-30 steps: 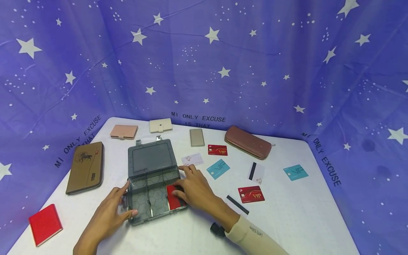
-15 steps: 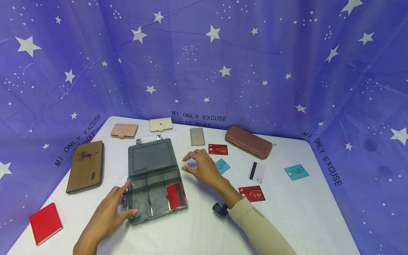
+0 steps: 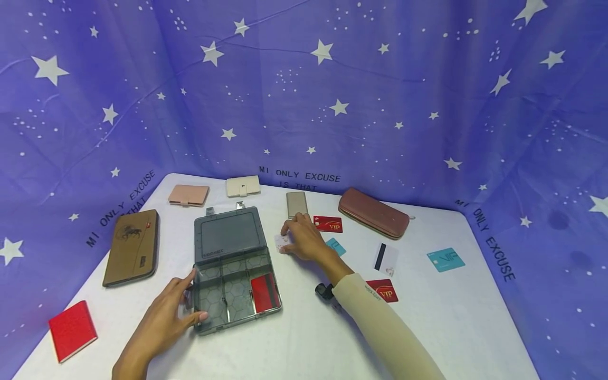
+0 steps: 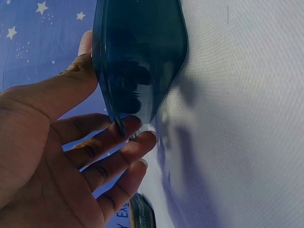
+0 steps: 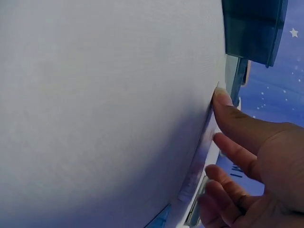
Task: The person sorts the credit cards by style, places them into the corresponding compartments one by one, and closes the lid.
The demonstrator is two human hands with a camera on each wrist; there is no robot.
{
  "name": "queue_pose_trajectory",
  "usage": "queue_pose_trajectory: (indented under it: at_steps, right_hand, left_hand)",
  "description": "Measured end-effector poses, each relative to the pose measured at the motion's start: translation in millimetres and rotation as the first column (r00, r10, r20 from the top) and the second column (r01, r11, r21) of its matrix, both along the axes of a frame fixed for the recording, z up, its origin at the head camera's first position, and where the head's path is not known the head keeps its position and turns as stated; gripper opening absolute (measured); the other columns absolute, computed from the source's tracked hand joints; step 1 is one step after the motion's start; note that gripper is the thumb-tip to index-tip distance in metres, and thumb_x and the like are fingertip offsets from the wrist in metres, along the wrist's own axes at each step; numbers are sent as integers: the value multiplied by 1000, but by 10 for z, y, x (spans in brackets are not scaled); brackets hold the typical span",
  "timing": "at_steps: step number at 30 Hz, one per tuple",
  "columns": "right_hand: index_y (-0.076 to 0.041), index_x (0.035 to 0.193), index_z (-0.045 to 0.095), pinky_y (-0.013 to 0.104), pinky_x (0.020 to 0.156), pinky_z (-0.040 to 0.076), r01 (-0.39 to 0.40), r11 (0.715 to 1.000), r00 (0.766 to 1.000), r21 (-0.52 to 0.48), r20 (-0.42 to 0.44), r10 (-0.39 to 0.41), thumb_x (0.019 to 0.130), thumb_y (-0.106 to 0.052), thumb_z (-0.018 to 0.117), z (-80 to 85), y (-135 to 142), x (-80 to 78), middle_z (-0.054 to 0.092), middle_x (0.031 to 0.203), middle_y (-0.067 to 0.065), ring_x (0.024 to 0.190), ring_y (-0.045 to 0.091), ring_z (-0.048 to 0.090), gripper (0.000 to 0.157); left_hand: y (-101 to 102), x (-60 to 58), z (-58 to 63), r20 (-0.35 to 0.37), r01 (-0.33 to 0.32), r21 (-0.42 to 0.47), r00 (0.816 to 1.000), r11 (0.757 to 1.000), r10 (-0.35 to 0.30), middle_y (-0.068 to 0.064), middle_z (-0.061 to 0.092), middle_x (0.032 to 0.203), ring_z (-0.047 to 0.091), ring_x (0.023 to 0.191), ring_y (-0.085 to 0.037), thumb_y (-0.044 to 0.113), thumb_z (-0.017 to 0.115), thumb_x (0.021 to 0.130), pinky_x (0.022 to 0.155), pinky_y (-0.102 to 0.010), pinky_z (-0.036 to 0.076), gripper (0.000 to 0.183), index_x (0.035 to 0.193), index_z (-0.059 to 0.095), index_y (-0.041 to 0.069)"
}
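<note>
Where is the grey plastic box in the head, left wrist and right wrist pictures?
Head: grey plastic box, left of centre, lid open.
Left wrist: box at top centre, looking teal, cut off.
Right wrist: box at top right, teal, cut off.
Shared landmark: the starry curtain, in all three.

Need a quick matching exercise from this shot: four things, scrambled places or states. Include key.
1. translucent grey plastic box
2. red rectangular notebook
3. red card with black stripe
4. reddish-brown elongated zipped case

A. inside the box
B. at the back, right of centre
C. open, left hand at its side
D. lower left in the head view

Pairs: 1-C, 2-D, 3-A, 4-B
</note>
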State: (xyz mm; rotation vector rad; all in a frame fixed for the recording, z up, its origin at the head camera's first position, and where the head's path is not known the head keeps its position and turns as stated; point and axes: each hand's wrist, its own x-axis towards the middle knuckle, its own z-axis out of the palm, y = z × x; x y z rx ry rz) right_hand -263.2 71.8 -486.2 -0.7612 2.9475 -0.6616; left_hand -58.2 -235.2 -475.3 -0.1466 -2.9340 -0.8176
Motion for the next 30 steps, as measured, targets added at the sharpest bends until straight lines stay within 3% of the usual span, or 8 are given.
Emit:
queue_pose_trajectory:
  at_steps: [3,6,9,11,15,23,26,30]
  right_hand:
    - [-14,99,65,37,88,44,9,1000,1000,-30,3,-9,69,-29,92,10,8,11,57,100,3,103,22,50,43]
    - [-15,94,63,35,79,45,27,996,1000,-83,-12,-28,75,-19,88,52,23,43,60,90,-1,92,18,55,32]
    - [-19,100,63,32,70,45,43,990,998,-134,-43,-49,85,-12,79,131,42,91,61,83,-4,79,14,55,23]
    - [-20,110,62,32,72,45,25,982,997,-187,-68,-38,89,-9,74,193,54,129,62,81,-5,77,13,56,26]
    - [-22,126,60,32,74,45,-63,945,995,-322,-97,34,92,-6,69,343,65,255,62,83,-1,72,12,55,39]
    - [-24,120,67,26,51,48,-143,812,982,-565,22,188,95,-12,67,469,-107,633,61,83,0,57,15,54,28]
    - [-26,120,68,25,53,48,-171,801,972,-574,37,233,93,-15,70,446,-219,781,62,81,-2,59,13,55,29]
    - [-26,119,68,21,55,46,-222,817,961,-532,23,276,90,-18,74,368,-366,937,63,79,-8,62,5,53,30]
  left_hand:
    - [7,3,4,8,-1,-2,1000,1000,1,-1,55,107,49,83,-11,35,87,74,75,-37,44,96,152,40,5]
    - [9,6,8,12,1,-6,1000,1000,-1,-1,55,108,49,83,-11,35,87,74,75,-37,44,95,152,40,5]
    - [7,6,8,8,2,-8,1000,1000,-2,-1,54,106,48,82,-11,35,86,74,75,-37,44,95,151,40,5]
    - [2,7,2,0,3,-9,1000,1000,-3,-1,54,105,48,82,-11,35,87,74,75,-36,44,95,151,40,5]
    - [-6,6,-6,-12,6,-8,1000,1000,-6,0,54,104,48,82,-10,34,87,74,74,-35,44,95,151,40,5]
    - [-15,-2,-7,-13,12,-7,1000,1000,-12,0,54,107,48,83,-10,35,86,74,75,-36,44,95,152,40,5]
    - [-15,-8,-3,-13,12,-4,1000,1000,-12,-1,54,106,47,82,-10,34,87,74,75,-36,43,95,152,40,5]
    - [-14,-10,-3,-10,10,-1,1000,1000,-10,-2,54,107,47,82,-10,33,87,75,74,-35,43,94,151,40,5]
